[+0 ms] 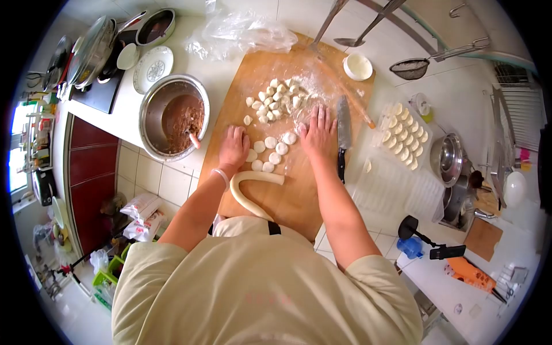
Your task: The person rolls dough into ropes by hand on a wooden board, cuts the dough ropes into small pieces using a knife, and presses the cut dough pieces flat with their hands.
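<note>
My left hand (pixel 233 147) rests palm down at the left edge of the wooden board (pixel 299 201), right beside flattened dough rounds (pixel 269 143); whether dough lies under it is hidden. My right hand (pixel 318 133) lies flat on the floury board with its fingers stretched out, between the rounds and a knife (pixel 343 129). A heap of small dough pieces (pixel 275 100) sits beyond the rounds, dusted with flour. A long dough rope (pixel 244 195) curves across the near left of the board. A rolling pin (pixel 348 95) lies slanted along the far right.
Left of the board stands a metal bowl (pixel 146 121) of brownish filling with a utensil in it. To the right, a clear tray (pixel 397 178) holds rows of dumplings (pixel 405 136). A small white bowl (pixel 357 67) and a plastic bag (pixel 247 37) are at the back.
</note>
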The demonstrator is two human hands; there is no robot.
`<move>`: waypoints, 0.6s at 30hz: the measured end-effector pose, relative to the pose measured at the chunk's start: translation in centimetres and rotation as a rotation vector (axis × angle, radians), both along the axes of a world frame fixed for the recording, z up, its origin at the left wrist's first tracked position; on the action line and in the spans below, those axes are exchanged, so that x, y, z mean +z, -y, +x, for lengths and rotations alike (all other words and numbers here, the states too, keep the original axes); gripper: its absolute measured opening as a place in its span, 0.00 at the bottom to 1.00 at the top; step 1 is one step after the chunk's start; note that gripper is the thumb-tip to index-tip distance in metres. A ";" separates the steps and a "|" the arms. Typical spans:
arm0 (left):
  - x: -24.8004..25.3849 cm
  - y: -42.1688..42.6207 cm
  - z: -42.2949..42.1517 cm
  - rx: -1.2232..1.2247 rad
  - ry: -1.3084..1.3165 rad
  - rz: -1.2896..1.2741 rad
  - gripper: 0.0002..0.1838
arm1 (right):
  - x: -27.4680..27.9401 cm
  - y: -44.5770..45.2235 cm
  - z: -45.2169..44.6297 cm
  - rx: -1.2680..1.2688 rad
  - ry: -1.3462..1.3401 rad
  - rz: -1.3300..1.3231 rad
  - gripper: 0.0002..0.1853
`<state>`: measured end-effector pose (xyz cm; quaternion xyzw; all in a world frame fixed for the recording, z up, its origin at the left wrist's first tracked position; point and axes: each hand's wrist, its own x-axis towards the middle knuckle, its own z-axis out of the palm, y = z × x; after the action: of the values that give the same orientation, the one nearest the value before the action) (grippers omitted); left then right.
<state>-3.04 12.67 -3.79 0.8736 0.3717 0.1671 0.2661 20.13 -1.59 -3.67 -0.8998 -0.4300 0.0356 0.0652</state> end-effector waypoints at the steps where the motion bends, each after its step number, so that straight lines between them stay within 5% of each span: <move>1: 0.0 -0.3 0.3 -0.009 0.007 -0.027 0.09 | 0.2 -0.3 0.6 0.014 0.005 0.026 0.38; 3: -0.1 -0.3 0.7 0.020 0.013 0.006 0.08 | -0.4 0.8 -0.2 0.042 -0.035 0.166 0.36; 5: -0.1 0.2 0.1 0.057 -0.005 0.030 0.08 | -3.3 2.3 -2.7 -0.025 -0.385 0.554 0.31; 8: 0.0 -0.2 0.3 0.024 0.031 0.035 0.07 | -1.8 1.2 -7.9 0.179 -0.428 0.635 0.26; 11: 0.1 -0.3 0.2 0.029 0.024 0.048 0.07 | 3.6 -4.1 -9.0 0.259 -0.350 0.516 0.21; 13: -0.1 -0.2 0.2 0.031 0.014 0.036 0.07 | 3.4 -8.9 -9.2 0.424 -0.132 0.560 0.15; 16: -0.4 -0.3 0.3 0.013 0.045 0.007 0.08 | 2.1 -11.3 -9.7 0.541 -0.090 0.247 0.08; 18: -0.4 -0.4 0.3 0.002 0.094 -0.023 0.07 | 1.7 -10.8 -8.9 0.554 -0.076 0.309 0.06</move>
<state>-2.74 13.03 -4.22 0.8613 0.3616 0.2038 0.2932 11.22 9.25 -1.95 -0.7259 -0.6563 0.0200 0.2050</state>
